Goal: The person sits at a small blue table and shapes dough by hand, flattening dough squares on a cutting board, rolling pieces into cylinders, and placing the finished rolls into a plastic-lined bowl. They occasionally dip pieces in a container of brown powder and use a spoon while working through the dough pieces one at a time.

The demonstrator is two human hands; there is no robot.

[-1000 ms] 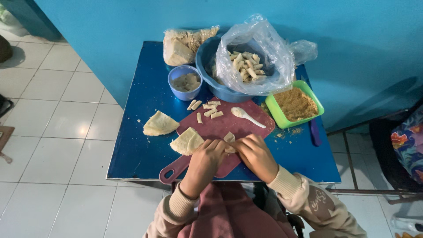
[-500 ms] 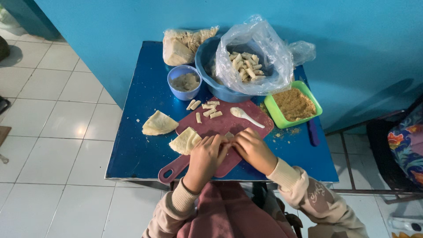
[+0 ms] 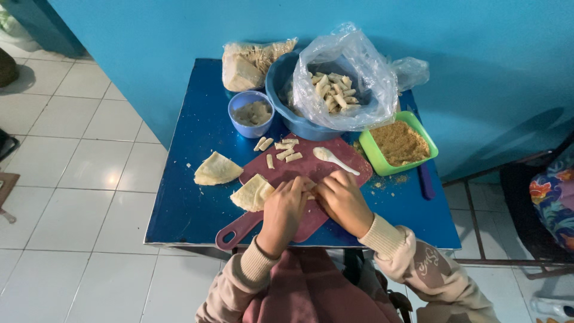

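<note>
My left hand [image 3: 284,210] and my right hand [image 3: 342,201] meet over the dark red cutting board [image 3: 280,175], fingertips pinched together on a small pale piece of wrapper [image 3: 310,190] that they mostly hide. A folded stack of thin wrappers [image 3: 253,192] lies on the board just left of my left hand. A white spoon [image 3: 332,159] rests on the board beyond my right hand. Several short finished rolls [image 3: 282,150] lie at the board's far edge.
The board sits on a small blue table [image 3: 185,203] against a blue wall. Another folded wrapper [image 3: 216,170] lies left of it. Behind stand a small blue bowl of filling [image 3: 252,113], a blue basin with a bagged pile of rolls [image 3: 332,90], a green tray of crumbs [image 3: 399,142] and a bag [image 3: 244,64].
Both hands stay pinched together over the near part of the board, with only small finger movements. Everything else on the table is where it was.
</note>
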